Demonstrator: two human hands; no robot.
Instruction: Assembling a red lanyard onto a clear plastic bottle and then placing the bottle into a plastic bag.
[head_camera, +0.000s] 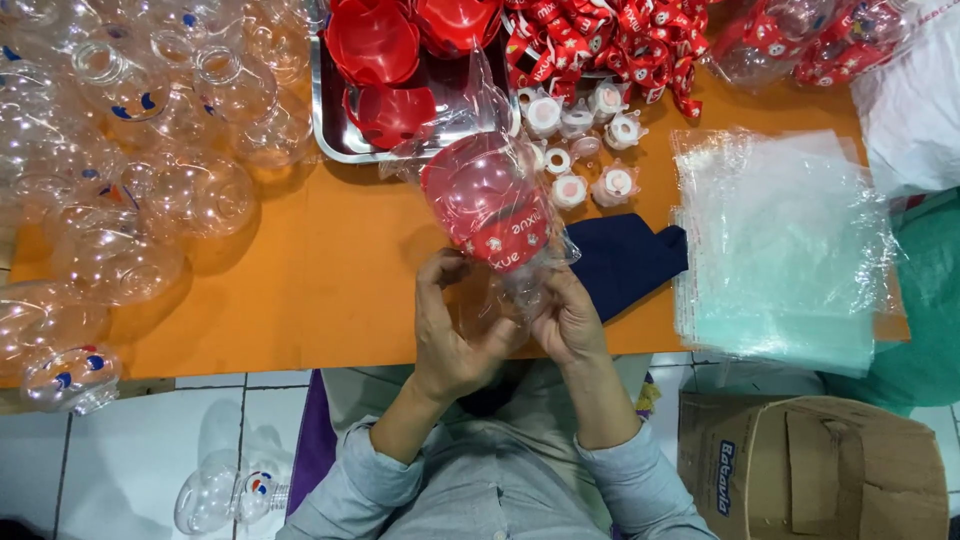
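Both hands hold a clear bag (500, 215) containing a red bottle (487, 200) above the orange worktop (330, 270); the left hand (452, 330) and right hand (567, 318) have fingers clamped on the bag's lower end. The bottle sits above the fingers, near a metal tray (335, 140). Risk: the thin film could slip or tear, dropping the bottle.

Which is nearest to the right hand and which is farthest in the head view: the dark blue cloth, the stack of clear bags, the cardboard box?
From the right hand:
1. Dark blue cloth, on the table just beyond it.
2. Stack of clear bags, farther right on the table.
3. Cardboard box, on the floor at lower right.
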